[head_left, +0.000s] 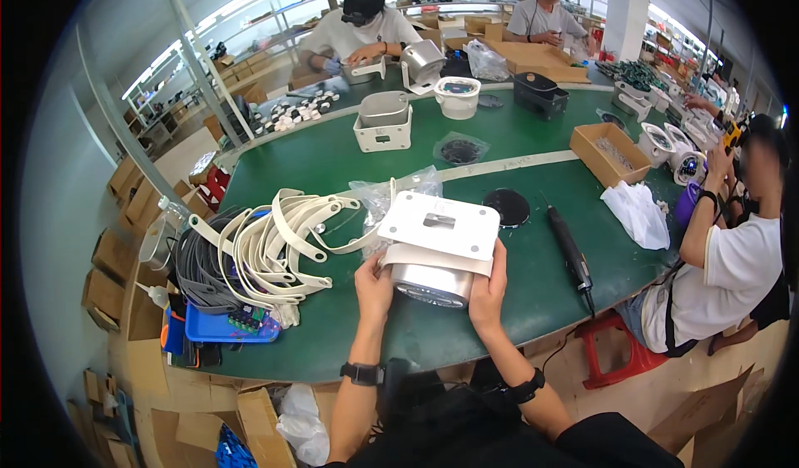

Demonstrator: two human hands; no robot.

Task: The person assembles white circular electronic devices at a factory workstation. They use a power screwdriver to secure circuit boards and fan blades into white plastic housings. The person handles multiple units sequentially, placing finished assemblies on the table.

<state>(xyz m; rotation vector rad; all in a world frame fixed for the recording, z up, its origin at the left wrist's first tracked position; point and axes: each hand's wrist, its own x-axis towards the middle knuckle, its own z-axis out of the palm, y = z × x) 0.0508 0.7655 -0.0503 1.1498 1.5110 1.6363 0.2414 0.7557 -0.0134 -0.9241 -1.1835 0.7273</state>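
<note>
White bracket [454,232] w/ silver drum [433,282] under it is held up btwn both hands, just off centre twd 4 o'clock. L hand [374,289] fingers part-curled at its 9 o'clock side, R hand [489,289] straighter at 3; some fingertips hidden, can't tell. Imo if either palm eases off, drum cd slip & scratch on the table [316,156]. Count: 1 bracket, 1 drum, 1 power driver [570,253] at 3, 1 nearby black disc [506,208] at 2, 1 blue tray [200,328] at 8; cream straps [256,252] at 9 too tangled, idk.
</note>
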